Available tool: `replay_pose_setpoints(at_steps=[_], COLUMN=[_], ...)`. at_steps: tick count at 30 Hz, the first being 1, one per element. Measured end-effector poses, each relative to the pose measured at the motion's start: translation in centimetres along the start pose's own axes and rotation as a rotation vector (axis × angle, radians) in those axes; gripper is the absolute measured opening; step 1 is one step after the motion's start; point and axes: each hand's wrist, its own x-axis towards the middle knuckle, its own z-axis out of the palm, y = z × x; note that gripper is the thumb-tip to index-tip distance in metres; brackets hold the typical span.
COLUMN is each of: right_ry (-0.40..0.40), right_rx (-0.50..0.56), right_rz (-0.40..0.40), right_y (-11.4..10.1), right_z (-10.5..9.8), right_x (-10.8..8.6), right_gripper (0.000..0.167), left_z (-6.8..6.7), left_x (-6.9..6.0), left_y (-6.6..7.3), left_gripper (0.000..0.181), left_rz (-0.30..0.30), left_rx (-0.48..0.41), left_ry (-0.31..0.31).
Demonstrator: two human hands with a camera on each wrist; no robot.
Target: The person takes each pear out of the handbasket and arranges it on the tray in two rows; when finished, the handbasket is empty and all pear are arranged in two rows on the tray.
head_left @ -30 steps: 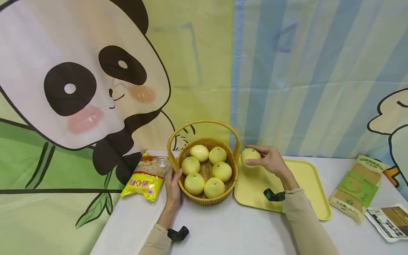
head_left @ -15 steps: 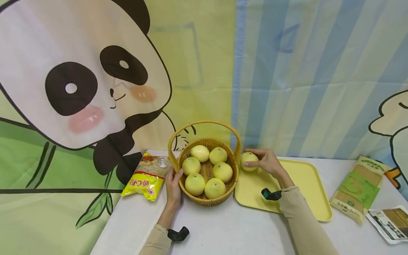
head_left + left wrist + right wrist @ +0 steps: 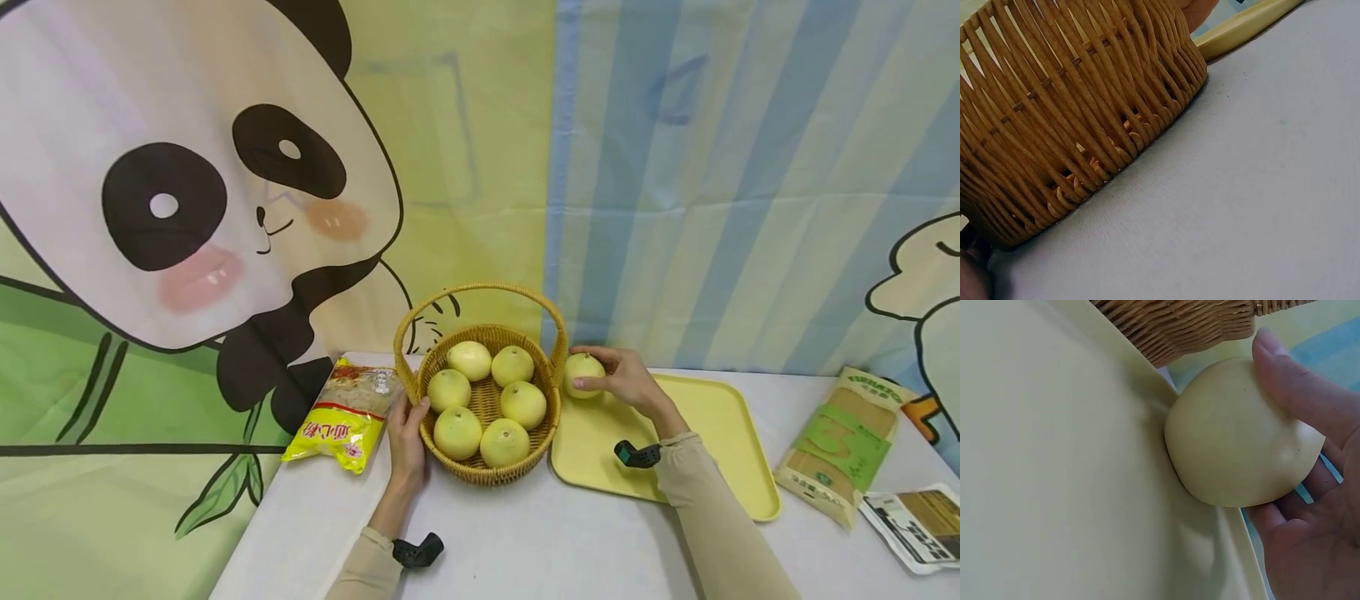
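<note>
A wicker basket (image 3: 491,477) with a tall arched handle stands on the table, holding several round, pale yellow-green melons (image 3: 457,432). My left hand (image 3: 407,437) grips the basket's left side near the foot of the handle, thumb at the rim. Only a sliver of that hand shows in the left wrist view. At the basket's right, my right hand (image 3: 628,382) holds another melon (image 3: 1235,437) between thumb and fingers. This melon is low at the back left corner of the yellow tray (image 3: 675,462); whether it bears on the tray I cannot tell.
A yellow and clear bag of pasta (image 3: 341,421) lies left of the basket. To the tray's right are a packet of noodles (image 3: 843,442) with a green label and a white and brown pouch (image 3: 918,525). A printed curtain (image 3: 480,167) hangs behind the table.
My right hand has moved a little left and down with the melon, bringing it lower over the tray corner beside the basket. My left hand keeps its hold on the basket.
</note>
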Motion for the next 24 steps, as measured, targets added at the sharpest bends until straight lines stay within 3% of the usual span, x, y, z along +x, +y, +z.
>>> replay_pose_setpoints(at_steps=[7, 16, 24], right_ry=[-0.013, -0.026, -0.021], right_rx=[-0.029, -0.046, -0.073], right_rz=[-0.002, -0.017, -0.089], right_y=[-0.2, -0.6, -3.0], right_z=[-0.1, -0.1, -0.4], right_x=[0.1, -0.2, -1.0], right_gripper=[0.067, 0.081, 0.085], left_z=[0.1, 0.1, -0.1], left_x=[0.0, -0.1, 0.0], left_y=[0.0, 0.1, 0.1], left_gripper=[0.047, 0.047, 0.048], left_rz=[0.018, 0.025, 0.022], left_rx=[0.010, 0.028, 0.031], left_ry=[-0.003, 0.007, -0.001])
